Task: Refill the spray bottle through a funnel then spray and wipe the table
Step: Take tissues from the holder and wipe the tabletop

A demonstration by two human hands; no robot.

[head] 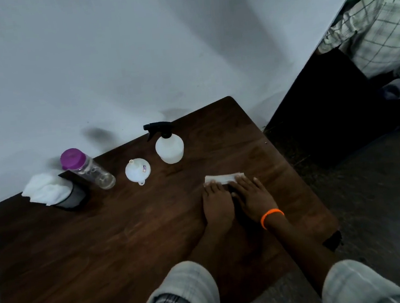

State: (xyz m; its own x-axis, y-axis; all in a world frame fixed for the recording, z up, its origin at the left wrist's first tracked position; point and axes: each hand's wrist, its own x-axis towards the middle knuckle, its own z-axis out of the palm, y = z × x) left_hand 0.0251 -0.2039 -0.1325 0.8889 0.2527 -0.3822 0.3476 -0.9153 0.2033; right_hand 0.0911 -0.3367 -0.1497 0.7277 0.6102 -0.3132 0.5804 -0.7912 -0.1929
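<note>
A white spray bottle (169, 147) with a black trigger head stands upright near the far edge of the dark wooden table (105, 249). To its left a white funnel (137, 171) rests mouth-down. A clear water bottle (89, 170) with a purple cap stands further left. A folded white tissue (222, 178) lies flat on the table to the right. My left hand (217, 203) and my right hand (254, 197), with an orange wristband, lie side by side, palms down, fingertips pressing on the tissue's near edge.
A black holder with white tissues (48, 189) stands at the table's far left corner, against the white wall. Another person in a checked shirt (379, 31) is at the upper right, beyond the table's right edge (304, 177). Grey floor lies to the right.
</note>
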